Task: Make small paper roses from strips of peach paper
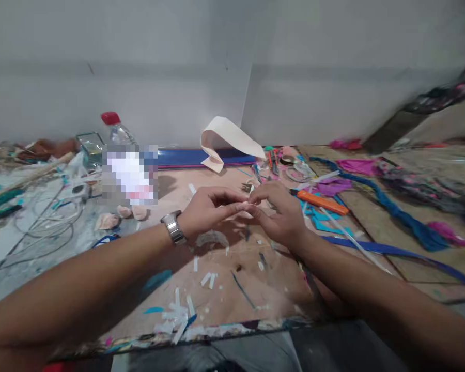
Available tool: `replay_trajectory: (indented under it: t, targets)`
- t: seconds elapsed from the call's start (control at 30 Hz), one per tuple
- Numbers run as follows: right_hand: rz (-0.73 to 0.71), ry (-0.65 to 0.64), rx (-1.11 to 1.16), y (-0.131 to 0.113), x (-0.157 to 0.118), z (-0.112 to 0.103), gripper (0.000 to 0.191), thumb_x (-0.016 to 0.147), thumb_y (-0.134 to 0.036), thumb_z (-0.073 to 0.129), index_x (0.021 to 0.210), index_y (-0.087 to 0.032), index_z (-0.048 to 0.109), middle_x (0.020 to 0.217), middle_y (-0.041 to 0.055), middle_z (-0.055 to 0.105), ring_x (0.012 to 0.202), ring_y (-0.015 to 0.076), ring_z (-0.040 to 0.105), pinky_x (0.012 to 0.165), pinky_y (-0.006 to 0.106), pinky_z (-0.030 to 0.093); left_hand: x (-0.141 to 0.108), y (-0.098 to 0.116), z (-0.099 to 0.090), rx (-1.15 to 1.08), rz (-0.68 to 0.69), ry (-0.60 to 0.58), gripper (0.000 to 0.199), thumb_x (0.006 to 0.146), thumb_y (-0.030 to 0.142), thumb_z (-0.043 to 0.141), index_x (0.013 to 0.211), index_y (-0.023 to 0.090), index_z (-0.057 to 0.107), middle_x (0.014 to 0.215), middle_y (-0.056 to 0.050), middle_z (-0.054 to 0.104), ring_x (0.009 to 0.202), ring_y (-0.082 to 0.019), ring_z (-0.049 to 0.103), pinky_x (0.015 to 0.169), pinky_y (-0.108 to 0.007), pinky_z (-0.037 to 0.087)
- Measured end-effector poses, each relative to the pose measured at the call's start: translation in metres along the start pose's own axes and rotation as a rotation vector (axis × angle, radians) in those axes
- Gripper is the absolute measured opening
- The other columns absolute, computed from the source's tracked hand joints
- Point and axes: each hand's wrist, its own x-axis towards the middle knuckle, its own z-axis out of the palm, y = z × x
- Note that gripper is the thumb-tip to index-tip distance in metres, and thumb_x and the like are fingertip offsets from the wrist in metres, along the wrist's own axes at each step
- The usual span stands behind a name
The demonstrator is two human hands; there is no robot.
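Note:
My left hand (213, 209), with a metal watch (173, 227) on its wrist, is closed, thumb and fingers pinched together over the middle of the work board. My right hand (277, 212) meets it fingertip to fingertip, also pinched. A small white piece (251, 190) shows between the fingers of my right hand. What my left fingertips grip is too small to make out. Below my hands, short white strips (178, 315) lie scattered on the pinkish board (220, 294). Behind them stands a curled cream strip (232, 137).
An orange cutter (323, 202) lies right of my hands, beside blue scraps (329, 221) and a long blue ribbon (403, 252). At the left are a red-capped bottle (120, 133), partly blurred, and a coiled cable (48, 222). A grey wall (158, 67) rises behind.

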Motion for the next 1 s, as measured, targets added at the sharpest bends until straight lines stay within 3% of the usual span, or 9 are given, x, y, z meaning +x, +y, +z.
replay_trajectory:
  t: [0.53,0.77,1.0]
  targets:
    - [0.007,0.026,-0.008,-0.0021,0.0016,-0.0025,0.007,0.092,-0.023,0.071,0.091,-0.023,0.064,0.084,0.0045,0.071,0.08,0.023,0.065,0.079,0.04,0.049,0.003,0.0006,0.0032,0.008,0.08,0.029,0.024,0.087,0.036,0.079,0.097,0.015,0.079,0.1,-0.01,0.079,0.09,-0.017,0.073,0.084,-0.03,0.058]
    - [0.001,0.023,-0.02,-0.0017,0.0001,-0.0012,0.008,0.093,-0.025,0.07,0.089,-0.023,0.063,0.084,0.0054,0.071,0.082,0.0238,0.066,0.079,0.041,0.049,0.0044,0.0007,0.0,0.165,0.242,0.036,0.017,0.085,0.031,0.081,0.097,0.02,0.083,0.103,-0.01,0.079,0.094,-0.017,0.073,0.083,-0.028,0.058]
    - [0.006,0.013,-0.009,-0.0019,0.0004,-0.0017,0.007,0.093,-0.023,0.071,0.091,-0.023,0.064,0.084,0.005,0.071,0.081,0.0228,0.066,0.079,0.041,0.049,0.0039,0.0037,0.0003,0.176,0.155,0.039,0.022,0.085,0.035,0.08,0.097,0.017,0.081,0.1,-0.01,0.08,0.09,-0.018,0.074,0.081,-0.029,0.059]
